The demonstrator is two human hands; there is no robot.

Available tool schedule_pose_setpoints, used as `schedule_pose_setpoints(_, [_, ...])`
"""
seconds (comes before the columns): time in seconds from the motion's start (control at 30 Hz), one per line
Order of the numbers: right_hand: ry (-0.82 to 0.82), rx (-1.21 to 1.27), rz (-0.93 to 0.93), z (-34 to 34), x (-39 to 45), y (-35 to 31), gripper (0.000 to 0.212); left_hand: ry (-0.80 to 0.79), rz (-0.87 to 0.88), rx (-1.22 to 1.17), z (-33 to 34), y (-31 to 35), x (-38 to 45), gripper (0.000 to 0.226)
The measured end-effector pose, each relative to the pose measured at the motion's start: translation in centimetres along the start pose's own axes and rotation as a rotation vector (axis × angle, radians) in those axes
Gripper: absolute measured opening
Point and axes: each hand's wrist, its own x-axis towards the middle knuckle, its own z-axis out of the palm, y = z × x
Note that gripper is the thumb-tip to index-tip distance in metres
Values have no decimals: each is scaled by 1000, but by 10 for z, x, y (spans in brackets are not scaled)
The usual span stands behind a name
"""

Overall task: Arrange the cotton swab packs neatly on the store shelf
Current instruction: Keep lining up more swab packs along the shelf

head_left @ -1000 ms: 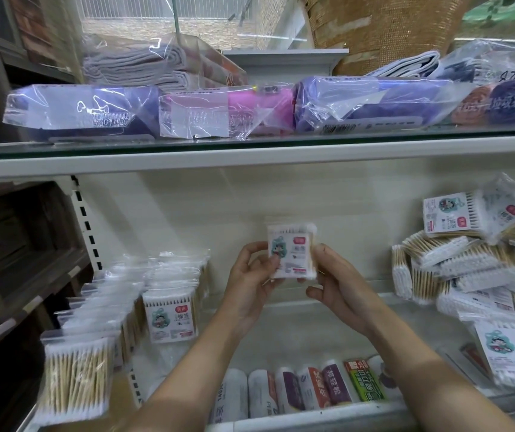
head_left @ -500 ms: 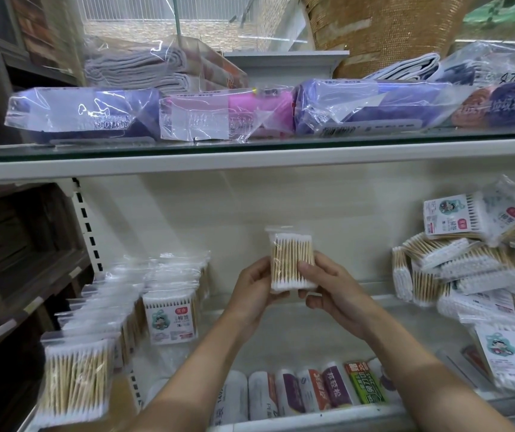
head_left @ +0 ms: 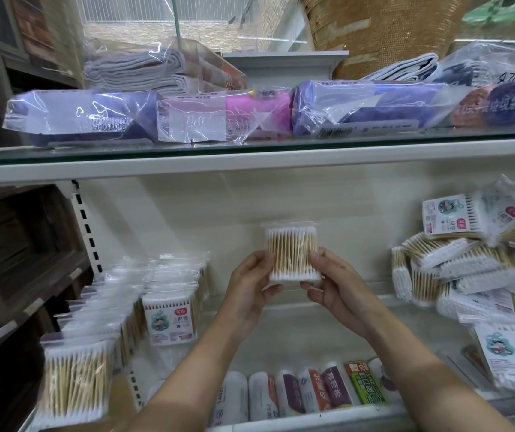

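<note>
A person's two hands held one clear pack of cotton swabs (head_left: 292, 252) upright in front of the pale back wall of a store shelf (head_left: 281, 316). The left hand (head_left: 251, 291) pinched the pack's left edge with curled fingers (head_left: 262, 260) and thumb, and the right hand (head_left: 337, 288) pinched its right edge the same way. The plain side of the pack faced the camera: wooden sticks with white tips at top and bottom, no label in view.

Left of the fingers and lower, rows of packs (head_left: 119, 307) stood upright, one behind another, on the shelf. The front pack of the inner row (head_left: 170, 322) showed a white label with a cartoon figure, a red tag and Chinese characters too small to read surely. Nearest the camera, a pack in the outer row (head_left: 75, 378) showed only bare sticks.

Right of the fingers, a loose heap of packs (head_left: 468, 269) lay tumbled at all angles, several with the same cartoon label.

Below the hands, on a lower shelf, a row of rolled goods (head_left: 312, 391) carried printed wrappers; one green wrapper bore "20", the rest of the writing was blurred.

Above the fingers, a glass shelf (head_left: 250, 145) bore purple and pink goods in clear bags (head_left: 218, 116), their print unreadable.
</note>
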Motion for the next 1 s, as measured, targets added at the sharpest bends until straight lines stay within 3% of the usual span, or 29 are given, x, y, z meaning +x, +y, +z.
schedule_pose_setpoints(0.13, [-39,1,-1,-1,1,0,69,-40,3,-28,0,1,-1,13])
schedule_pose_setpoints(0.4, [-59,13,0,0,1,0,79,-69,3,-132,-2,1,0,12])
schedule_pose_setpoints(0.83, [-25,63,-21,0,1,0,54,-59,-30,-151,-4,2,0,11])
schedule_pose_setpoints(1.0, [-24,45,-43,-1,2,1,47,-79,-41,-173,-5,3,1,22])
